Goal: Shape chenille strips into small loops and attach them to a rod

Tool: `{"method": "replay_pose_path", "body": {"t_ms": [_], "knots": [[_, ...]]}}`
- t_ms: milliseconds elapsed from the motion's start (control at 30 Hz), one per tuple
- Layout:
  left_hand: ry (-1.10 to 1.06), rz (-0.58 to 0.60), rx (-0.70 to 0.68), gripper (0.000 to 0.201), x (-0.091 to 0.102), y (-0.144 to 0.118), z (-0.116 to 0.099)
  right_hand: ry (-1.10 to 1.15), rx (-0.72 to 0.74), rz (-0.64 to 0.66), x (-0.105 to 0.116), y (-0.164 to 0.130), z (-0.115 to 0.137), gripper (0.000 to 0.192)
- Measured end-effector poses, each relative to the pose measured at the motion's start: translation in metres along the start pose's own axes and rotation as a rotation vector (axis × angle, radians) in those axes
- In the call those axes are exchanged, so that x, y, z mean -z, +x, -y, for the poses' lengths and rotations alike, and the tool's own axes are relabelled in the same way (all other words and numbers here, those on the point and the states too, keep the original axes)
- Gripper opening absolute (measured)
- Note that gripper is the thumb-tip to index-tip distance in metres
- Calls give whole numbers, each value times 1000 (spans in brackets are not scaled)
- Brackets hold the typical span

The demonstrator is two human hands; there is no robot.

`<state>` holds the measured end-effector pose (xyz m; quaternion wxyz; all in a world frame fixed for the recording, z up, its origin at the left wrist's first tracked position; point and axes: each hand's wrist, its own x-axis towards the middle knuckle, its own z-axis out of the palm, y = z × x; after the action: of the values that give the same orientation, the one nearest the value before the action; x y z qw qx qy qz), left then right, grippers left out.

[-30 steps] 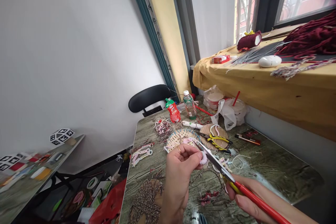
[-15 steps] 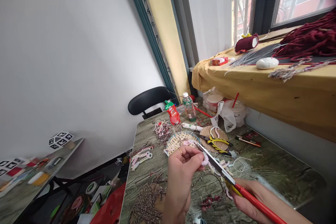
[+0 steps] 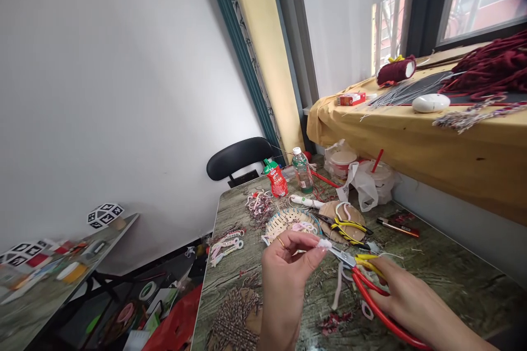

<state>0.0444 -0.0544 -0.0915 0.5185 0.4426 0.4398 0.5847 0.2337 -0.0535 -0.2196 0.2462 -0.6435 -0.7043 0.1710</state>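
Just small white fuzzy cord bit [image 3: 324, 243]

1 head-worn camera looks forward and down along a cluttered tabletop [image 3: 432, 279], tilted so the table slopes up to the right. The near edge lies close under the lens, where the left hand [image 3: 284, 279] and right hand [image 3: 407, 301] enter from the bottom. The far edge, a chair [image 3: 236, 156] and a window ledge [image 3: 411, 137] sit farther off.
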Motion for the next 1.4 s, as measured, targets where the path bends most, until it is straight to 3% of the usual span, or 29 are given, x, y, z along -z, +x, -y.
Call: {"method": "replay_pose_path", "body": {"t_ms": [100, 200, 300, 400, 500, 633, 767, 900, 1033, 1133, 1267, 1333, 1400], "knots": [[-15, -4, -51, 13, -1, -4, -3, -43, 142, 45, -19, 5, -22, 29], [-16, -18, -108, 15, -1, -8, -5, -70, 157, 37, -37, 7, -35, 30], [-2, -36, -159, 17, -1, -12, -7, -95, 152, 20, -38, 10, -32, 27], [26, -60, -213, 18, -1, -15, -9, -94, 141, 16, -13, 14, -8, 15], [36, -93, -266, 19, -4, -20, -9, 48, 207, 24, 33, 14, 35, 22], [-24, -72, -270, 18, -10, -24, -7, 711, 297, -29, 81, 10, 90, 24], [-133, -49, -156, 17, -13, -24, -7, 875, 250, 112, 88, 8, 113, 23], [-184, -53, -69, 20, -14, -22, -9, 1088, 121, 253, 83, 13, 112, 23], [-131, -67, 4, 18, -12, -22, -5, 1202, 59, 277, 75, 15, 108, 20], [-51, -38, 45, 20, -1, -21, 9, 1162, 44, 289, 55, 12, 105, 25], [45, -44, 38, 17, 17, -17, 39, 768, 124, 282, 22, 12, 89, 29], [75, -116, 68, 21, 24, -15, 50, 620, 116, 236, 13, 20, 65, 24], [80, -198, 72, 24, 26, -14, 55, 447, 65, 105, 11, 35, 30, 21]]}}
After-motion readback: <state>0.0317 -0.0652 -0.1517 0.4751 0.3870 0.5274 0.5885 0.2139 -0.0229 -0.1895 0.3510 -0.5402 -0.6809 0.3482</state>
